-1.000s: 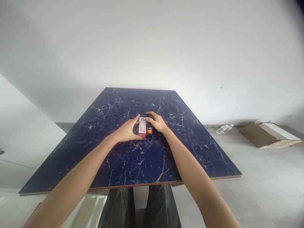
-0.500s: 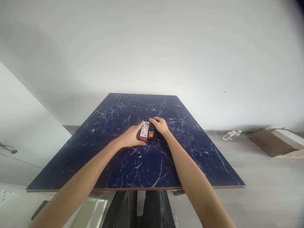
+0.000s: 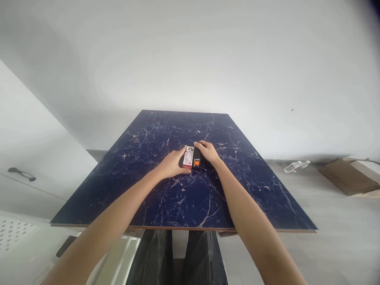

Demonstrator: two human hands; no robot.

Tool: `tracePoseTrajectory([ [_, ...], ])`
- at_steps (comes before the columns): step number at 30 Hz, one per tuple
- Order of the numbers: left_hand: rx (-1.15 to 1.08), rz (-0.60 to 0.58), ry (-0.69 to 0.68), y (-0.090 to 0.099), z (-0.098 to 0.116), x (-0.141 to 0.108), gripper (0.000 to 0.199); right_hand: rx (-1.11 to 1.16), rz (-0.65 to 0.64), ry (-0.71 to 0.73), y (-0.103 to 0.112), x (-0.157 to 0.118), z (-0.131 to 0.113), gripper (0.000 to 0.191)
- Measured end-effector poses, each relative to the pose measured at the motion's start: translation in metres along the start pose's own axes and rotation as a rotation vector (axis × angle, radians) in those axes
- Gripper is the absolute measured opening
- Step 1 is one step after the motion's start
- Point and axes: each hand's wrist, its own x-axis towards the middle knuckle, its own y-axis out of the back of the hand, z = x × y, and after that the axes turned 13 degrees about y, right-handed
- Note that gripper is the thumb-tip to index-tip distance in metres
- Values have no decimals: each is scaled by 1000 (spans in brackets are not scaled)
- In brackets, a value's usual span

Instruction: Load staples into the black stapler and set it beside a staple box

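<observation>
A small red-and-white box (image 3: 188, 157) lies near the middle of the dark blue marbled table (image 3: 178, 208). My left hand (image 3: 171, 164) grips it from the left, thumb at the near end and fingertips at the far end. Directly beside its right side is a black item with an orange part (image 3: 196, 162) at its near end; I cannot make out its kind. My right hand (image 3: 209, 152) is closed over the far right part of this black item, with the fingers partly hidden behind it.
A white wall (image 3: 190, 59) stands beyond the table's far edge. On the floor to the right are a clear plastic bottle (image 3: 296, 166) and an open cardboard box (image 3: 346, 176). A white panel with a dark handle (image 3: 22, 174) is at the left. My legs (image 3: 204, 257) are below the near edge.
The whole view has shifted, so the table and hands appear slightly farther right and higher. Both hands keep their places at the box and the black item.
</observation>
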Motion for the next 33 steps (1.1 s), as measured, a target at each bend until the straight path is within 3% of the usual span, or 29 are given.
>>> tracePoseTrajectory([
  [6, 1, 29, -33, -3, 0, 0, 113, -38, -4, -11, -2, 1, -2, 52],
  [11, 10, 101, -40, -12, 6, 6, 112, -159, 196, -64, -4, -9, -12, 46],
  [13, 8, 141, -44, -20, 15, 10, 110, -188, 195, -139, 4, -18, -14, 51],
  [16, -13, 151, -59, -35, 36, 22, 109, -151, 118, -206, 32, -39, -6, 73],
  [18, -13, 152, -82, -49, 57, 37, 111, -125, 116, -161, 58, -54, 6, 83],
  [23, 25, 139, -195, -93, 132, 95, 113, -82, 335, -139, 130, -74, 50, 64],
  [27, 60, 162, -171, -127, 187, 138, 110, -321, 459, -215, 173, -72, 74, 51],
  [30, 69, 185, -134, -141, 203, 153, 118, -459, 475, -251, 188, -70, 81, 50],
  [33, 58, 167, -161, -144, 199, 149, 121, -509, 491, -219, 190, -69, 82, 50],
])
